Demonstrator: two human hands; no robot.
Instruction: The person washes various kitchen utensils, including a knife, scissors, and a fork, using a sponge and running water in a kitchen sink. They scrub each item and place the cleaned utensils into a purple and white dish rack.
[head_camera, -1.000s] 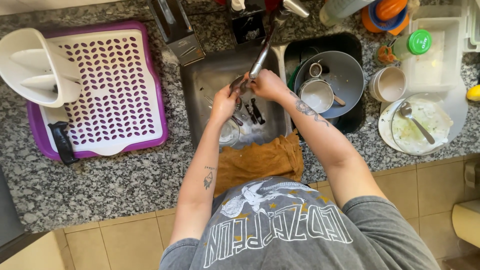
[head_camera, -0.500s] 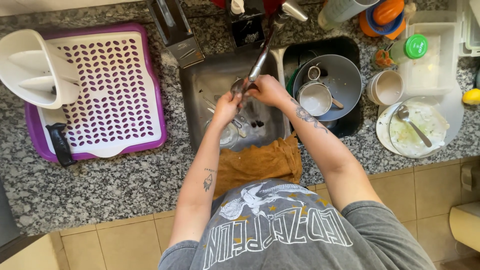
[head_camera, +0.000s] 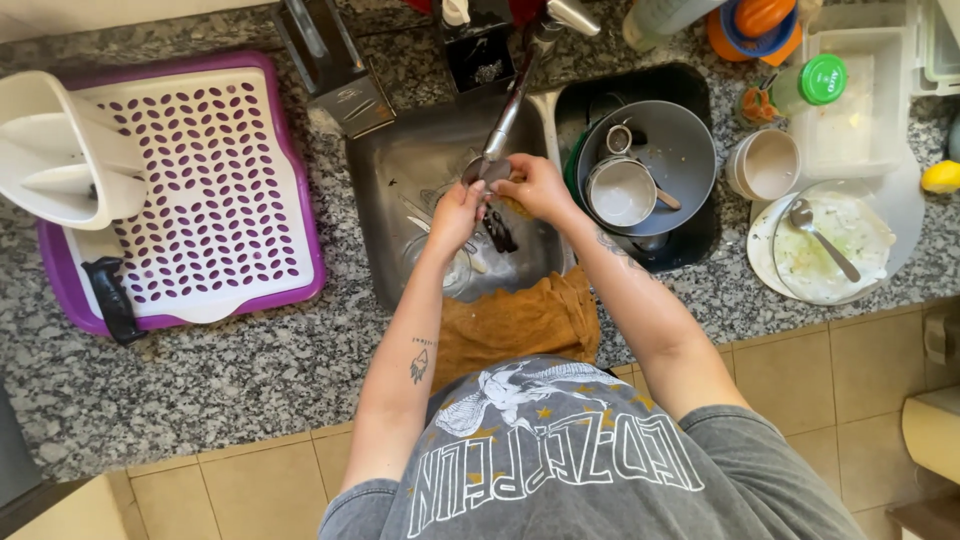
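Only one view, taken from a camera on the head, high above the sink (head_camera: 400, 175). Looking almost straight down, with the far edge of the counter at the top of the frame and the floor tiles at the bottom. Placed quite far from the sink, so wide enough to include the purple draining tray (head_camera: 300, 170) well to the left of the sink and the dirty plate (head_camera: 765, 250) well to its right. No second view, so no shared area.
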